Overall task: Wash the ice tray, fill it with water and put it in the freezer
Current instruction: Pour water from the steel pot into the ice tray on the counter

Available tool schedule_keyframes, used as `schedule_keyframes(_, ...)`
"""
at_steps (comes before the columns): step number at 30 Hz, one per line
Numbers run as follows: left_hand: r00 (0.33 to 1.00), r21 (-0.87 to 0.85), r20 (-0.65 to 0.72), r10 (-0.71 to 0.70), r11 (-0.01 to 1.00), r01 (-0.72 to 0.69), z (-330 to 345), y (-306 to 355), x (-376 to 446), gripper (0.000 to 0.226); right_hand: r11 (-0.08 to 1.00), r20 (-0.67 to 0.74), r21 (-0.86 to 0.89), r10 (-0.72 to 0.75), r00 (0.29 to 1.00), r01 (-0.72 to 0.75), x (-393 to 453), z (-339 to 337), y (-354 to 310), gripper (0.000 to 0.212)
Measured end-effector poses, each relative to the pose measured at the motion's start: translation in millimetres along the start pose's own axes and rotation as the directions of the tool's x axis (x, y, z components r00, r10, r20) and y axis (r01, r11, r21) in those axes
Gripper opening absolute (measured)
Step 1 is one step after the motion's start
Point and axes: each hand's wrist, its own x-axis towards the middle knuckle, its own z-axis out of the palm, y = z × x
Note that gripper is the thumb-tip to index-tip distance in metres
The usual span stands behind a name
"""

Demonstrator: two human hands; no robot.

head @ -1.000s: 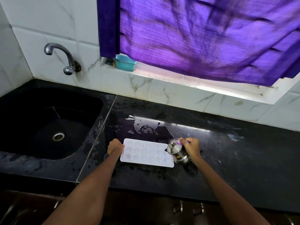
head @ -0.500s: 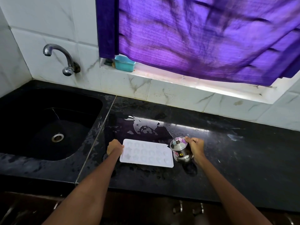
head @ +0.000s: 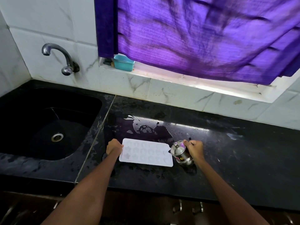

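A white ice tray (head: 146, 152) with star and heart moulds lies flat on the wet black counter (head: 227, 151), right of the sink. My left hand (head: 114, 146) grips the tray's left edge. My right hand (head: 194, 148) holds a small steel jug (head: 181, 153) with a knobbed lid by its handle. The jug is tilted left, its mouth at the tray's right end. No water stream is visible.
A black sink (head: 48, 124) with a drain lies to the left, under a steel tap (head: 60, 57) on the tiled wall. A teal tub (head: 123, 62) stands on the window sill below a purple curtain (head: 203, 34). A puddle (head: 146, 127) lies behind the tray.
The jug in my right hand shifted slightly right and stood more upright half a second ago, and now tilts back toward the tray's right end. My left hand stays on the tray.
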Motion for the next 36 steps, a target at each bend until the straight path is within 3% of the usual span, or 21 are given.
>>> schedule_keyframes(36,1.0,0.001,-0.016,0.009,1.0,-0.009,0.0,1.2,-3.8,0.034,1.0,-0.037,-0.015,-0.005,0.999,0.005,-2.2,-7.2,-4.2,0.042)
